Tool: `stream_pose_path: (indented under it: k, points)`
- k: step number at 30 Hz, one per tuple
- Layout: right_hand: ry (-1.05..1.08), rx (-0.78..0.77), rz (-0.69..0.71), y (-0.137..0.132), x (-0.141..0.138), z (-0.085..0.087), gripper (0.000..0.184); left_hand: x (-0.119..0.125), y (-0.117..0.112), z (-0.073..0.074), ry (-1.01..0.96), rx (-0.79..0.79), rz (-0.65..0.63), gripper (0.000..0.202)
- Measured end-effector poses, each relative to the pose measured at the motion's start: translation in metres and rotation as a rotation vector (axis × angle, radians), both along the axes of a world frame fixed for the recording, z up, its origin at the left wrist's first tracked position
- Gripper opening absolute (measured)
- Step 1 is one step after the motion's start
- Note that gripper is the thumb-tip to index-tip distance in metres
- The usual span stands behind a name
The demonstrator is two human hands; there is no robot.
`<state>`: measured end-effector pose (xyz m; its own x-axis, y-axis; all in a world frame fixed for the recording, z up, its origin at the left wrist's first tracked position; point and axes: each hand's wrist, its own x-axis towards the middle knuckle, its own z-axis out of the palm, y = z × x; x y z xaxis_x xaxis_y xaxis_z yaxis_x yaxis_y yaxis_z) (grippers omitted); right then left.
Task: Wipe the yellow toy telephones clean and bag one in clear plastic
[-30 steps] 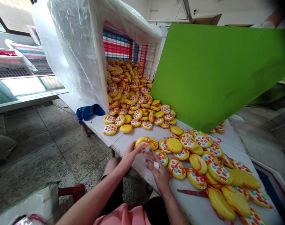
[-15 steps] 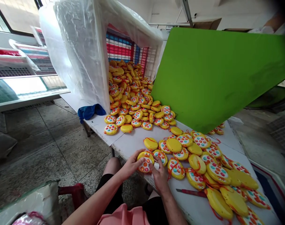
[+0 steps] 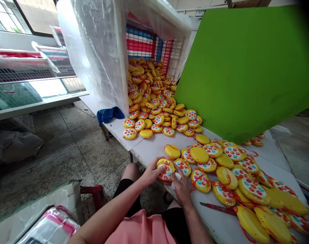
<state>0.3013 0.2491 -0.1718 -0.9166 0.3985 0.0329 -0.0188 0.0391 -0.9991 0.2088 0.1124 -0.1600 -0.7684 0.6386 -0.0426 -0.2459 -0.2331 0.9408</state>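
Note:
My left hand (image 3: 152, 172) grips a round yellow toy (image 3: 166, 169) at the table's near edge. The toy has eyes, an orange beak-like mark and a white patch with coloured dots. Its dotted side faces up, and my left thumb lies across it. From the other side, my right hand (image 3: 182, 187) is closed with its thumb and fingers at the toy's edge. A small white wad (image 3: 178, 176), perhaps cloth, shows in that hand. Just beyond them lies another dotted toy (image 3: 183, 167), dotted side up.
More yellow toys (image 3: 199, 155) with orange cords spread to the right. A red cutter knife (image 3: 217, 208) lies near the front edge. Further back, a plastic-wrapped crate (image 3: 98, 57) on its side spills toys beside a green board (image 3: 241, 71). A blue cloth (image 3: 110, 114) lies at the left.
The camera view has swung left and tilted down, so the scene sits further right and mostly higher in the picture. Both hands still hold the same toy, dotted side up.

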Motion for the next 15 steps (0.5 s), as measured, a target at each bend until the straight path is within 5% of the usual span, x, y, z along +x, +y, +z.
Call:
stream_pose_path:
  k: [3,9,12,15]
  points:
    - [-0.045,-0.087,0.018,-0.006,0.000,0.003,0.060,-0.001,0.003,-0.002,-0.022,0.005,-0.001,0.055]
    - [-0.016,0.072,-0.170,0.004,0.010,0.017,0.057,-0.005,0.002,-0.001,0.060,-0.059,-0.044,0.058]
    - [-0.059,0.182,-0.340,0.053,0.028,0.042,0.060,-0.010,0.001,-0.004,0.034,-0.166,-0.078,0.061]
    - [-0.141,0.314,-0.594,0.131,0.052,0.070,0.067,-0.014,0.002,-0.006,-0.013,-0.184,-0.083,0.061]
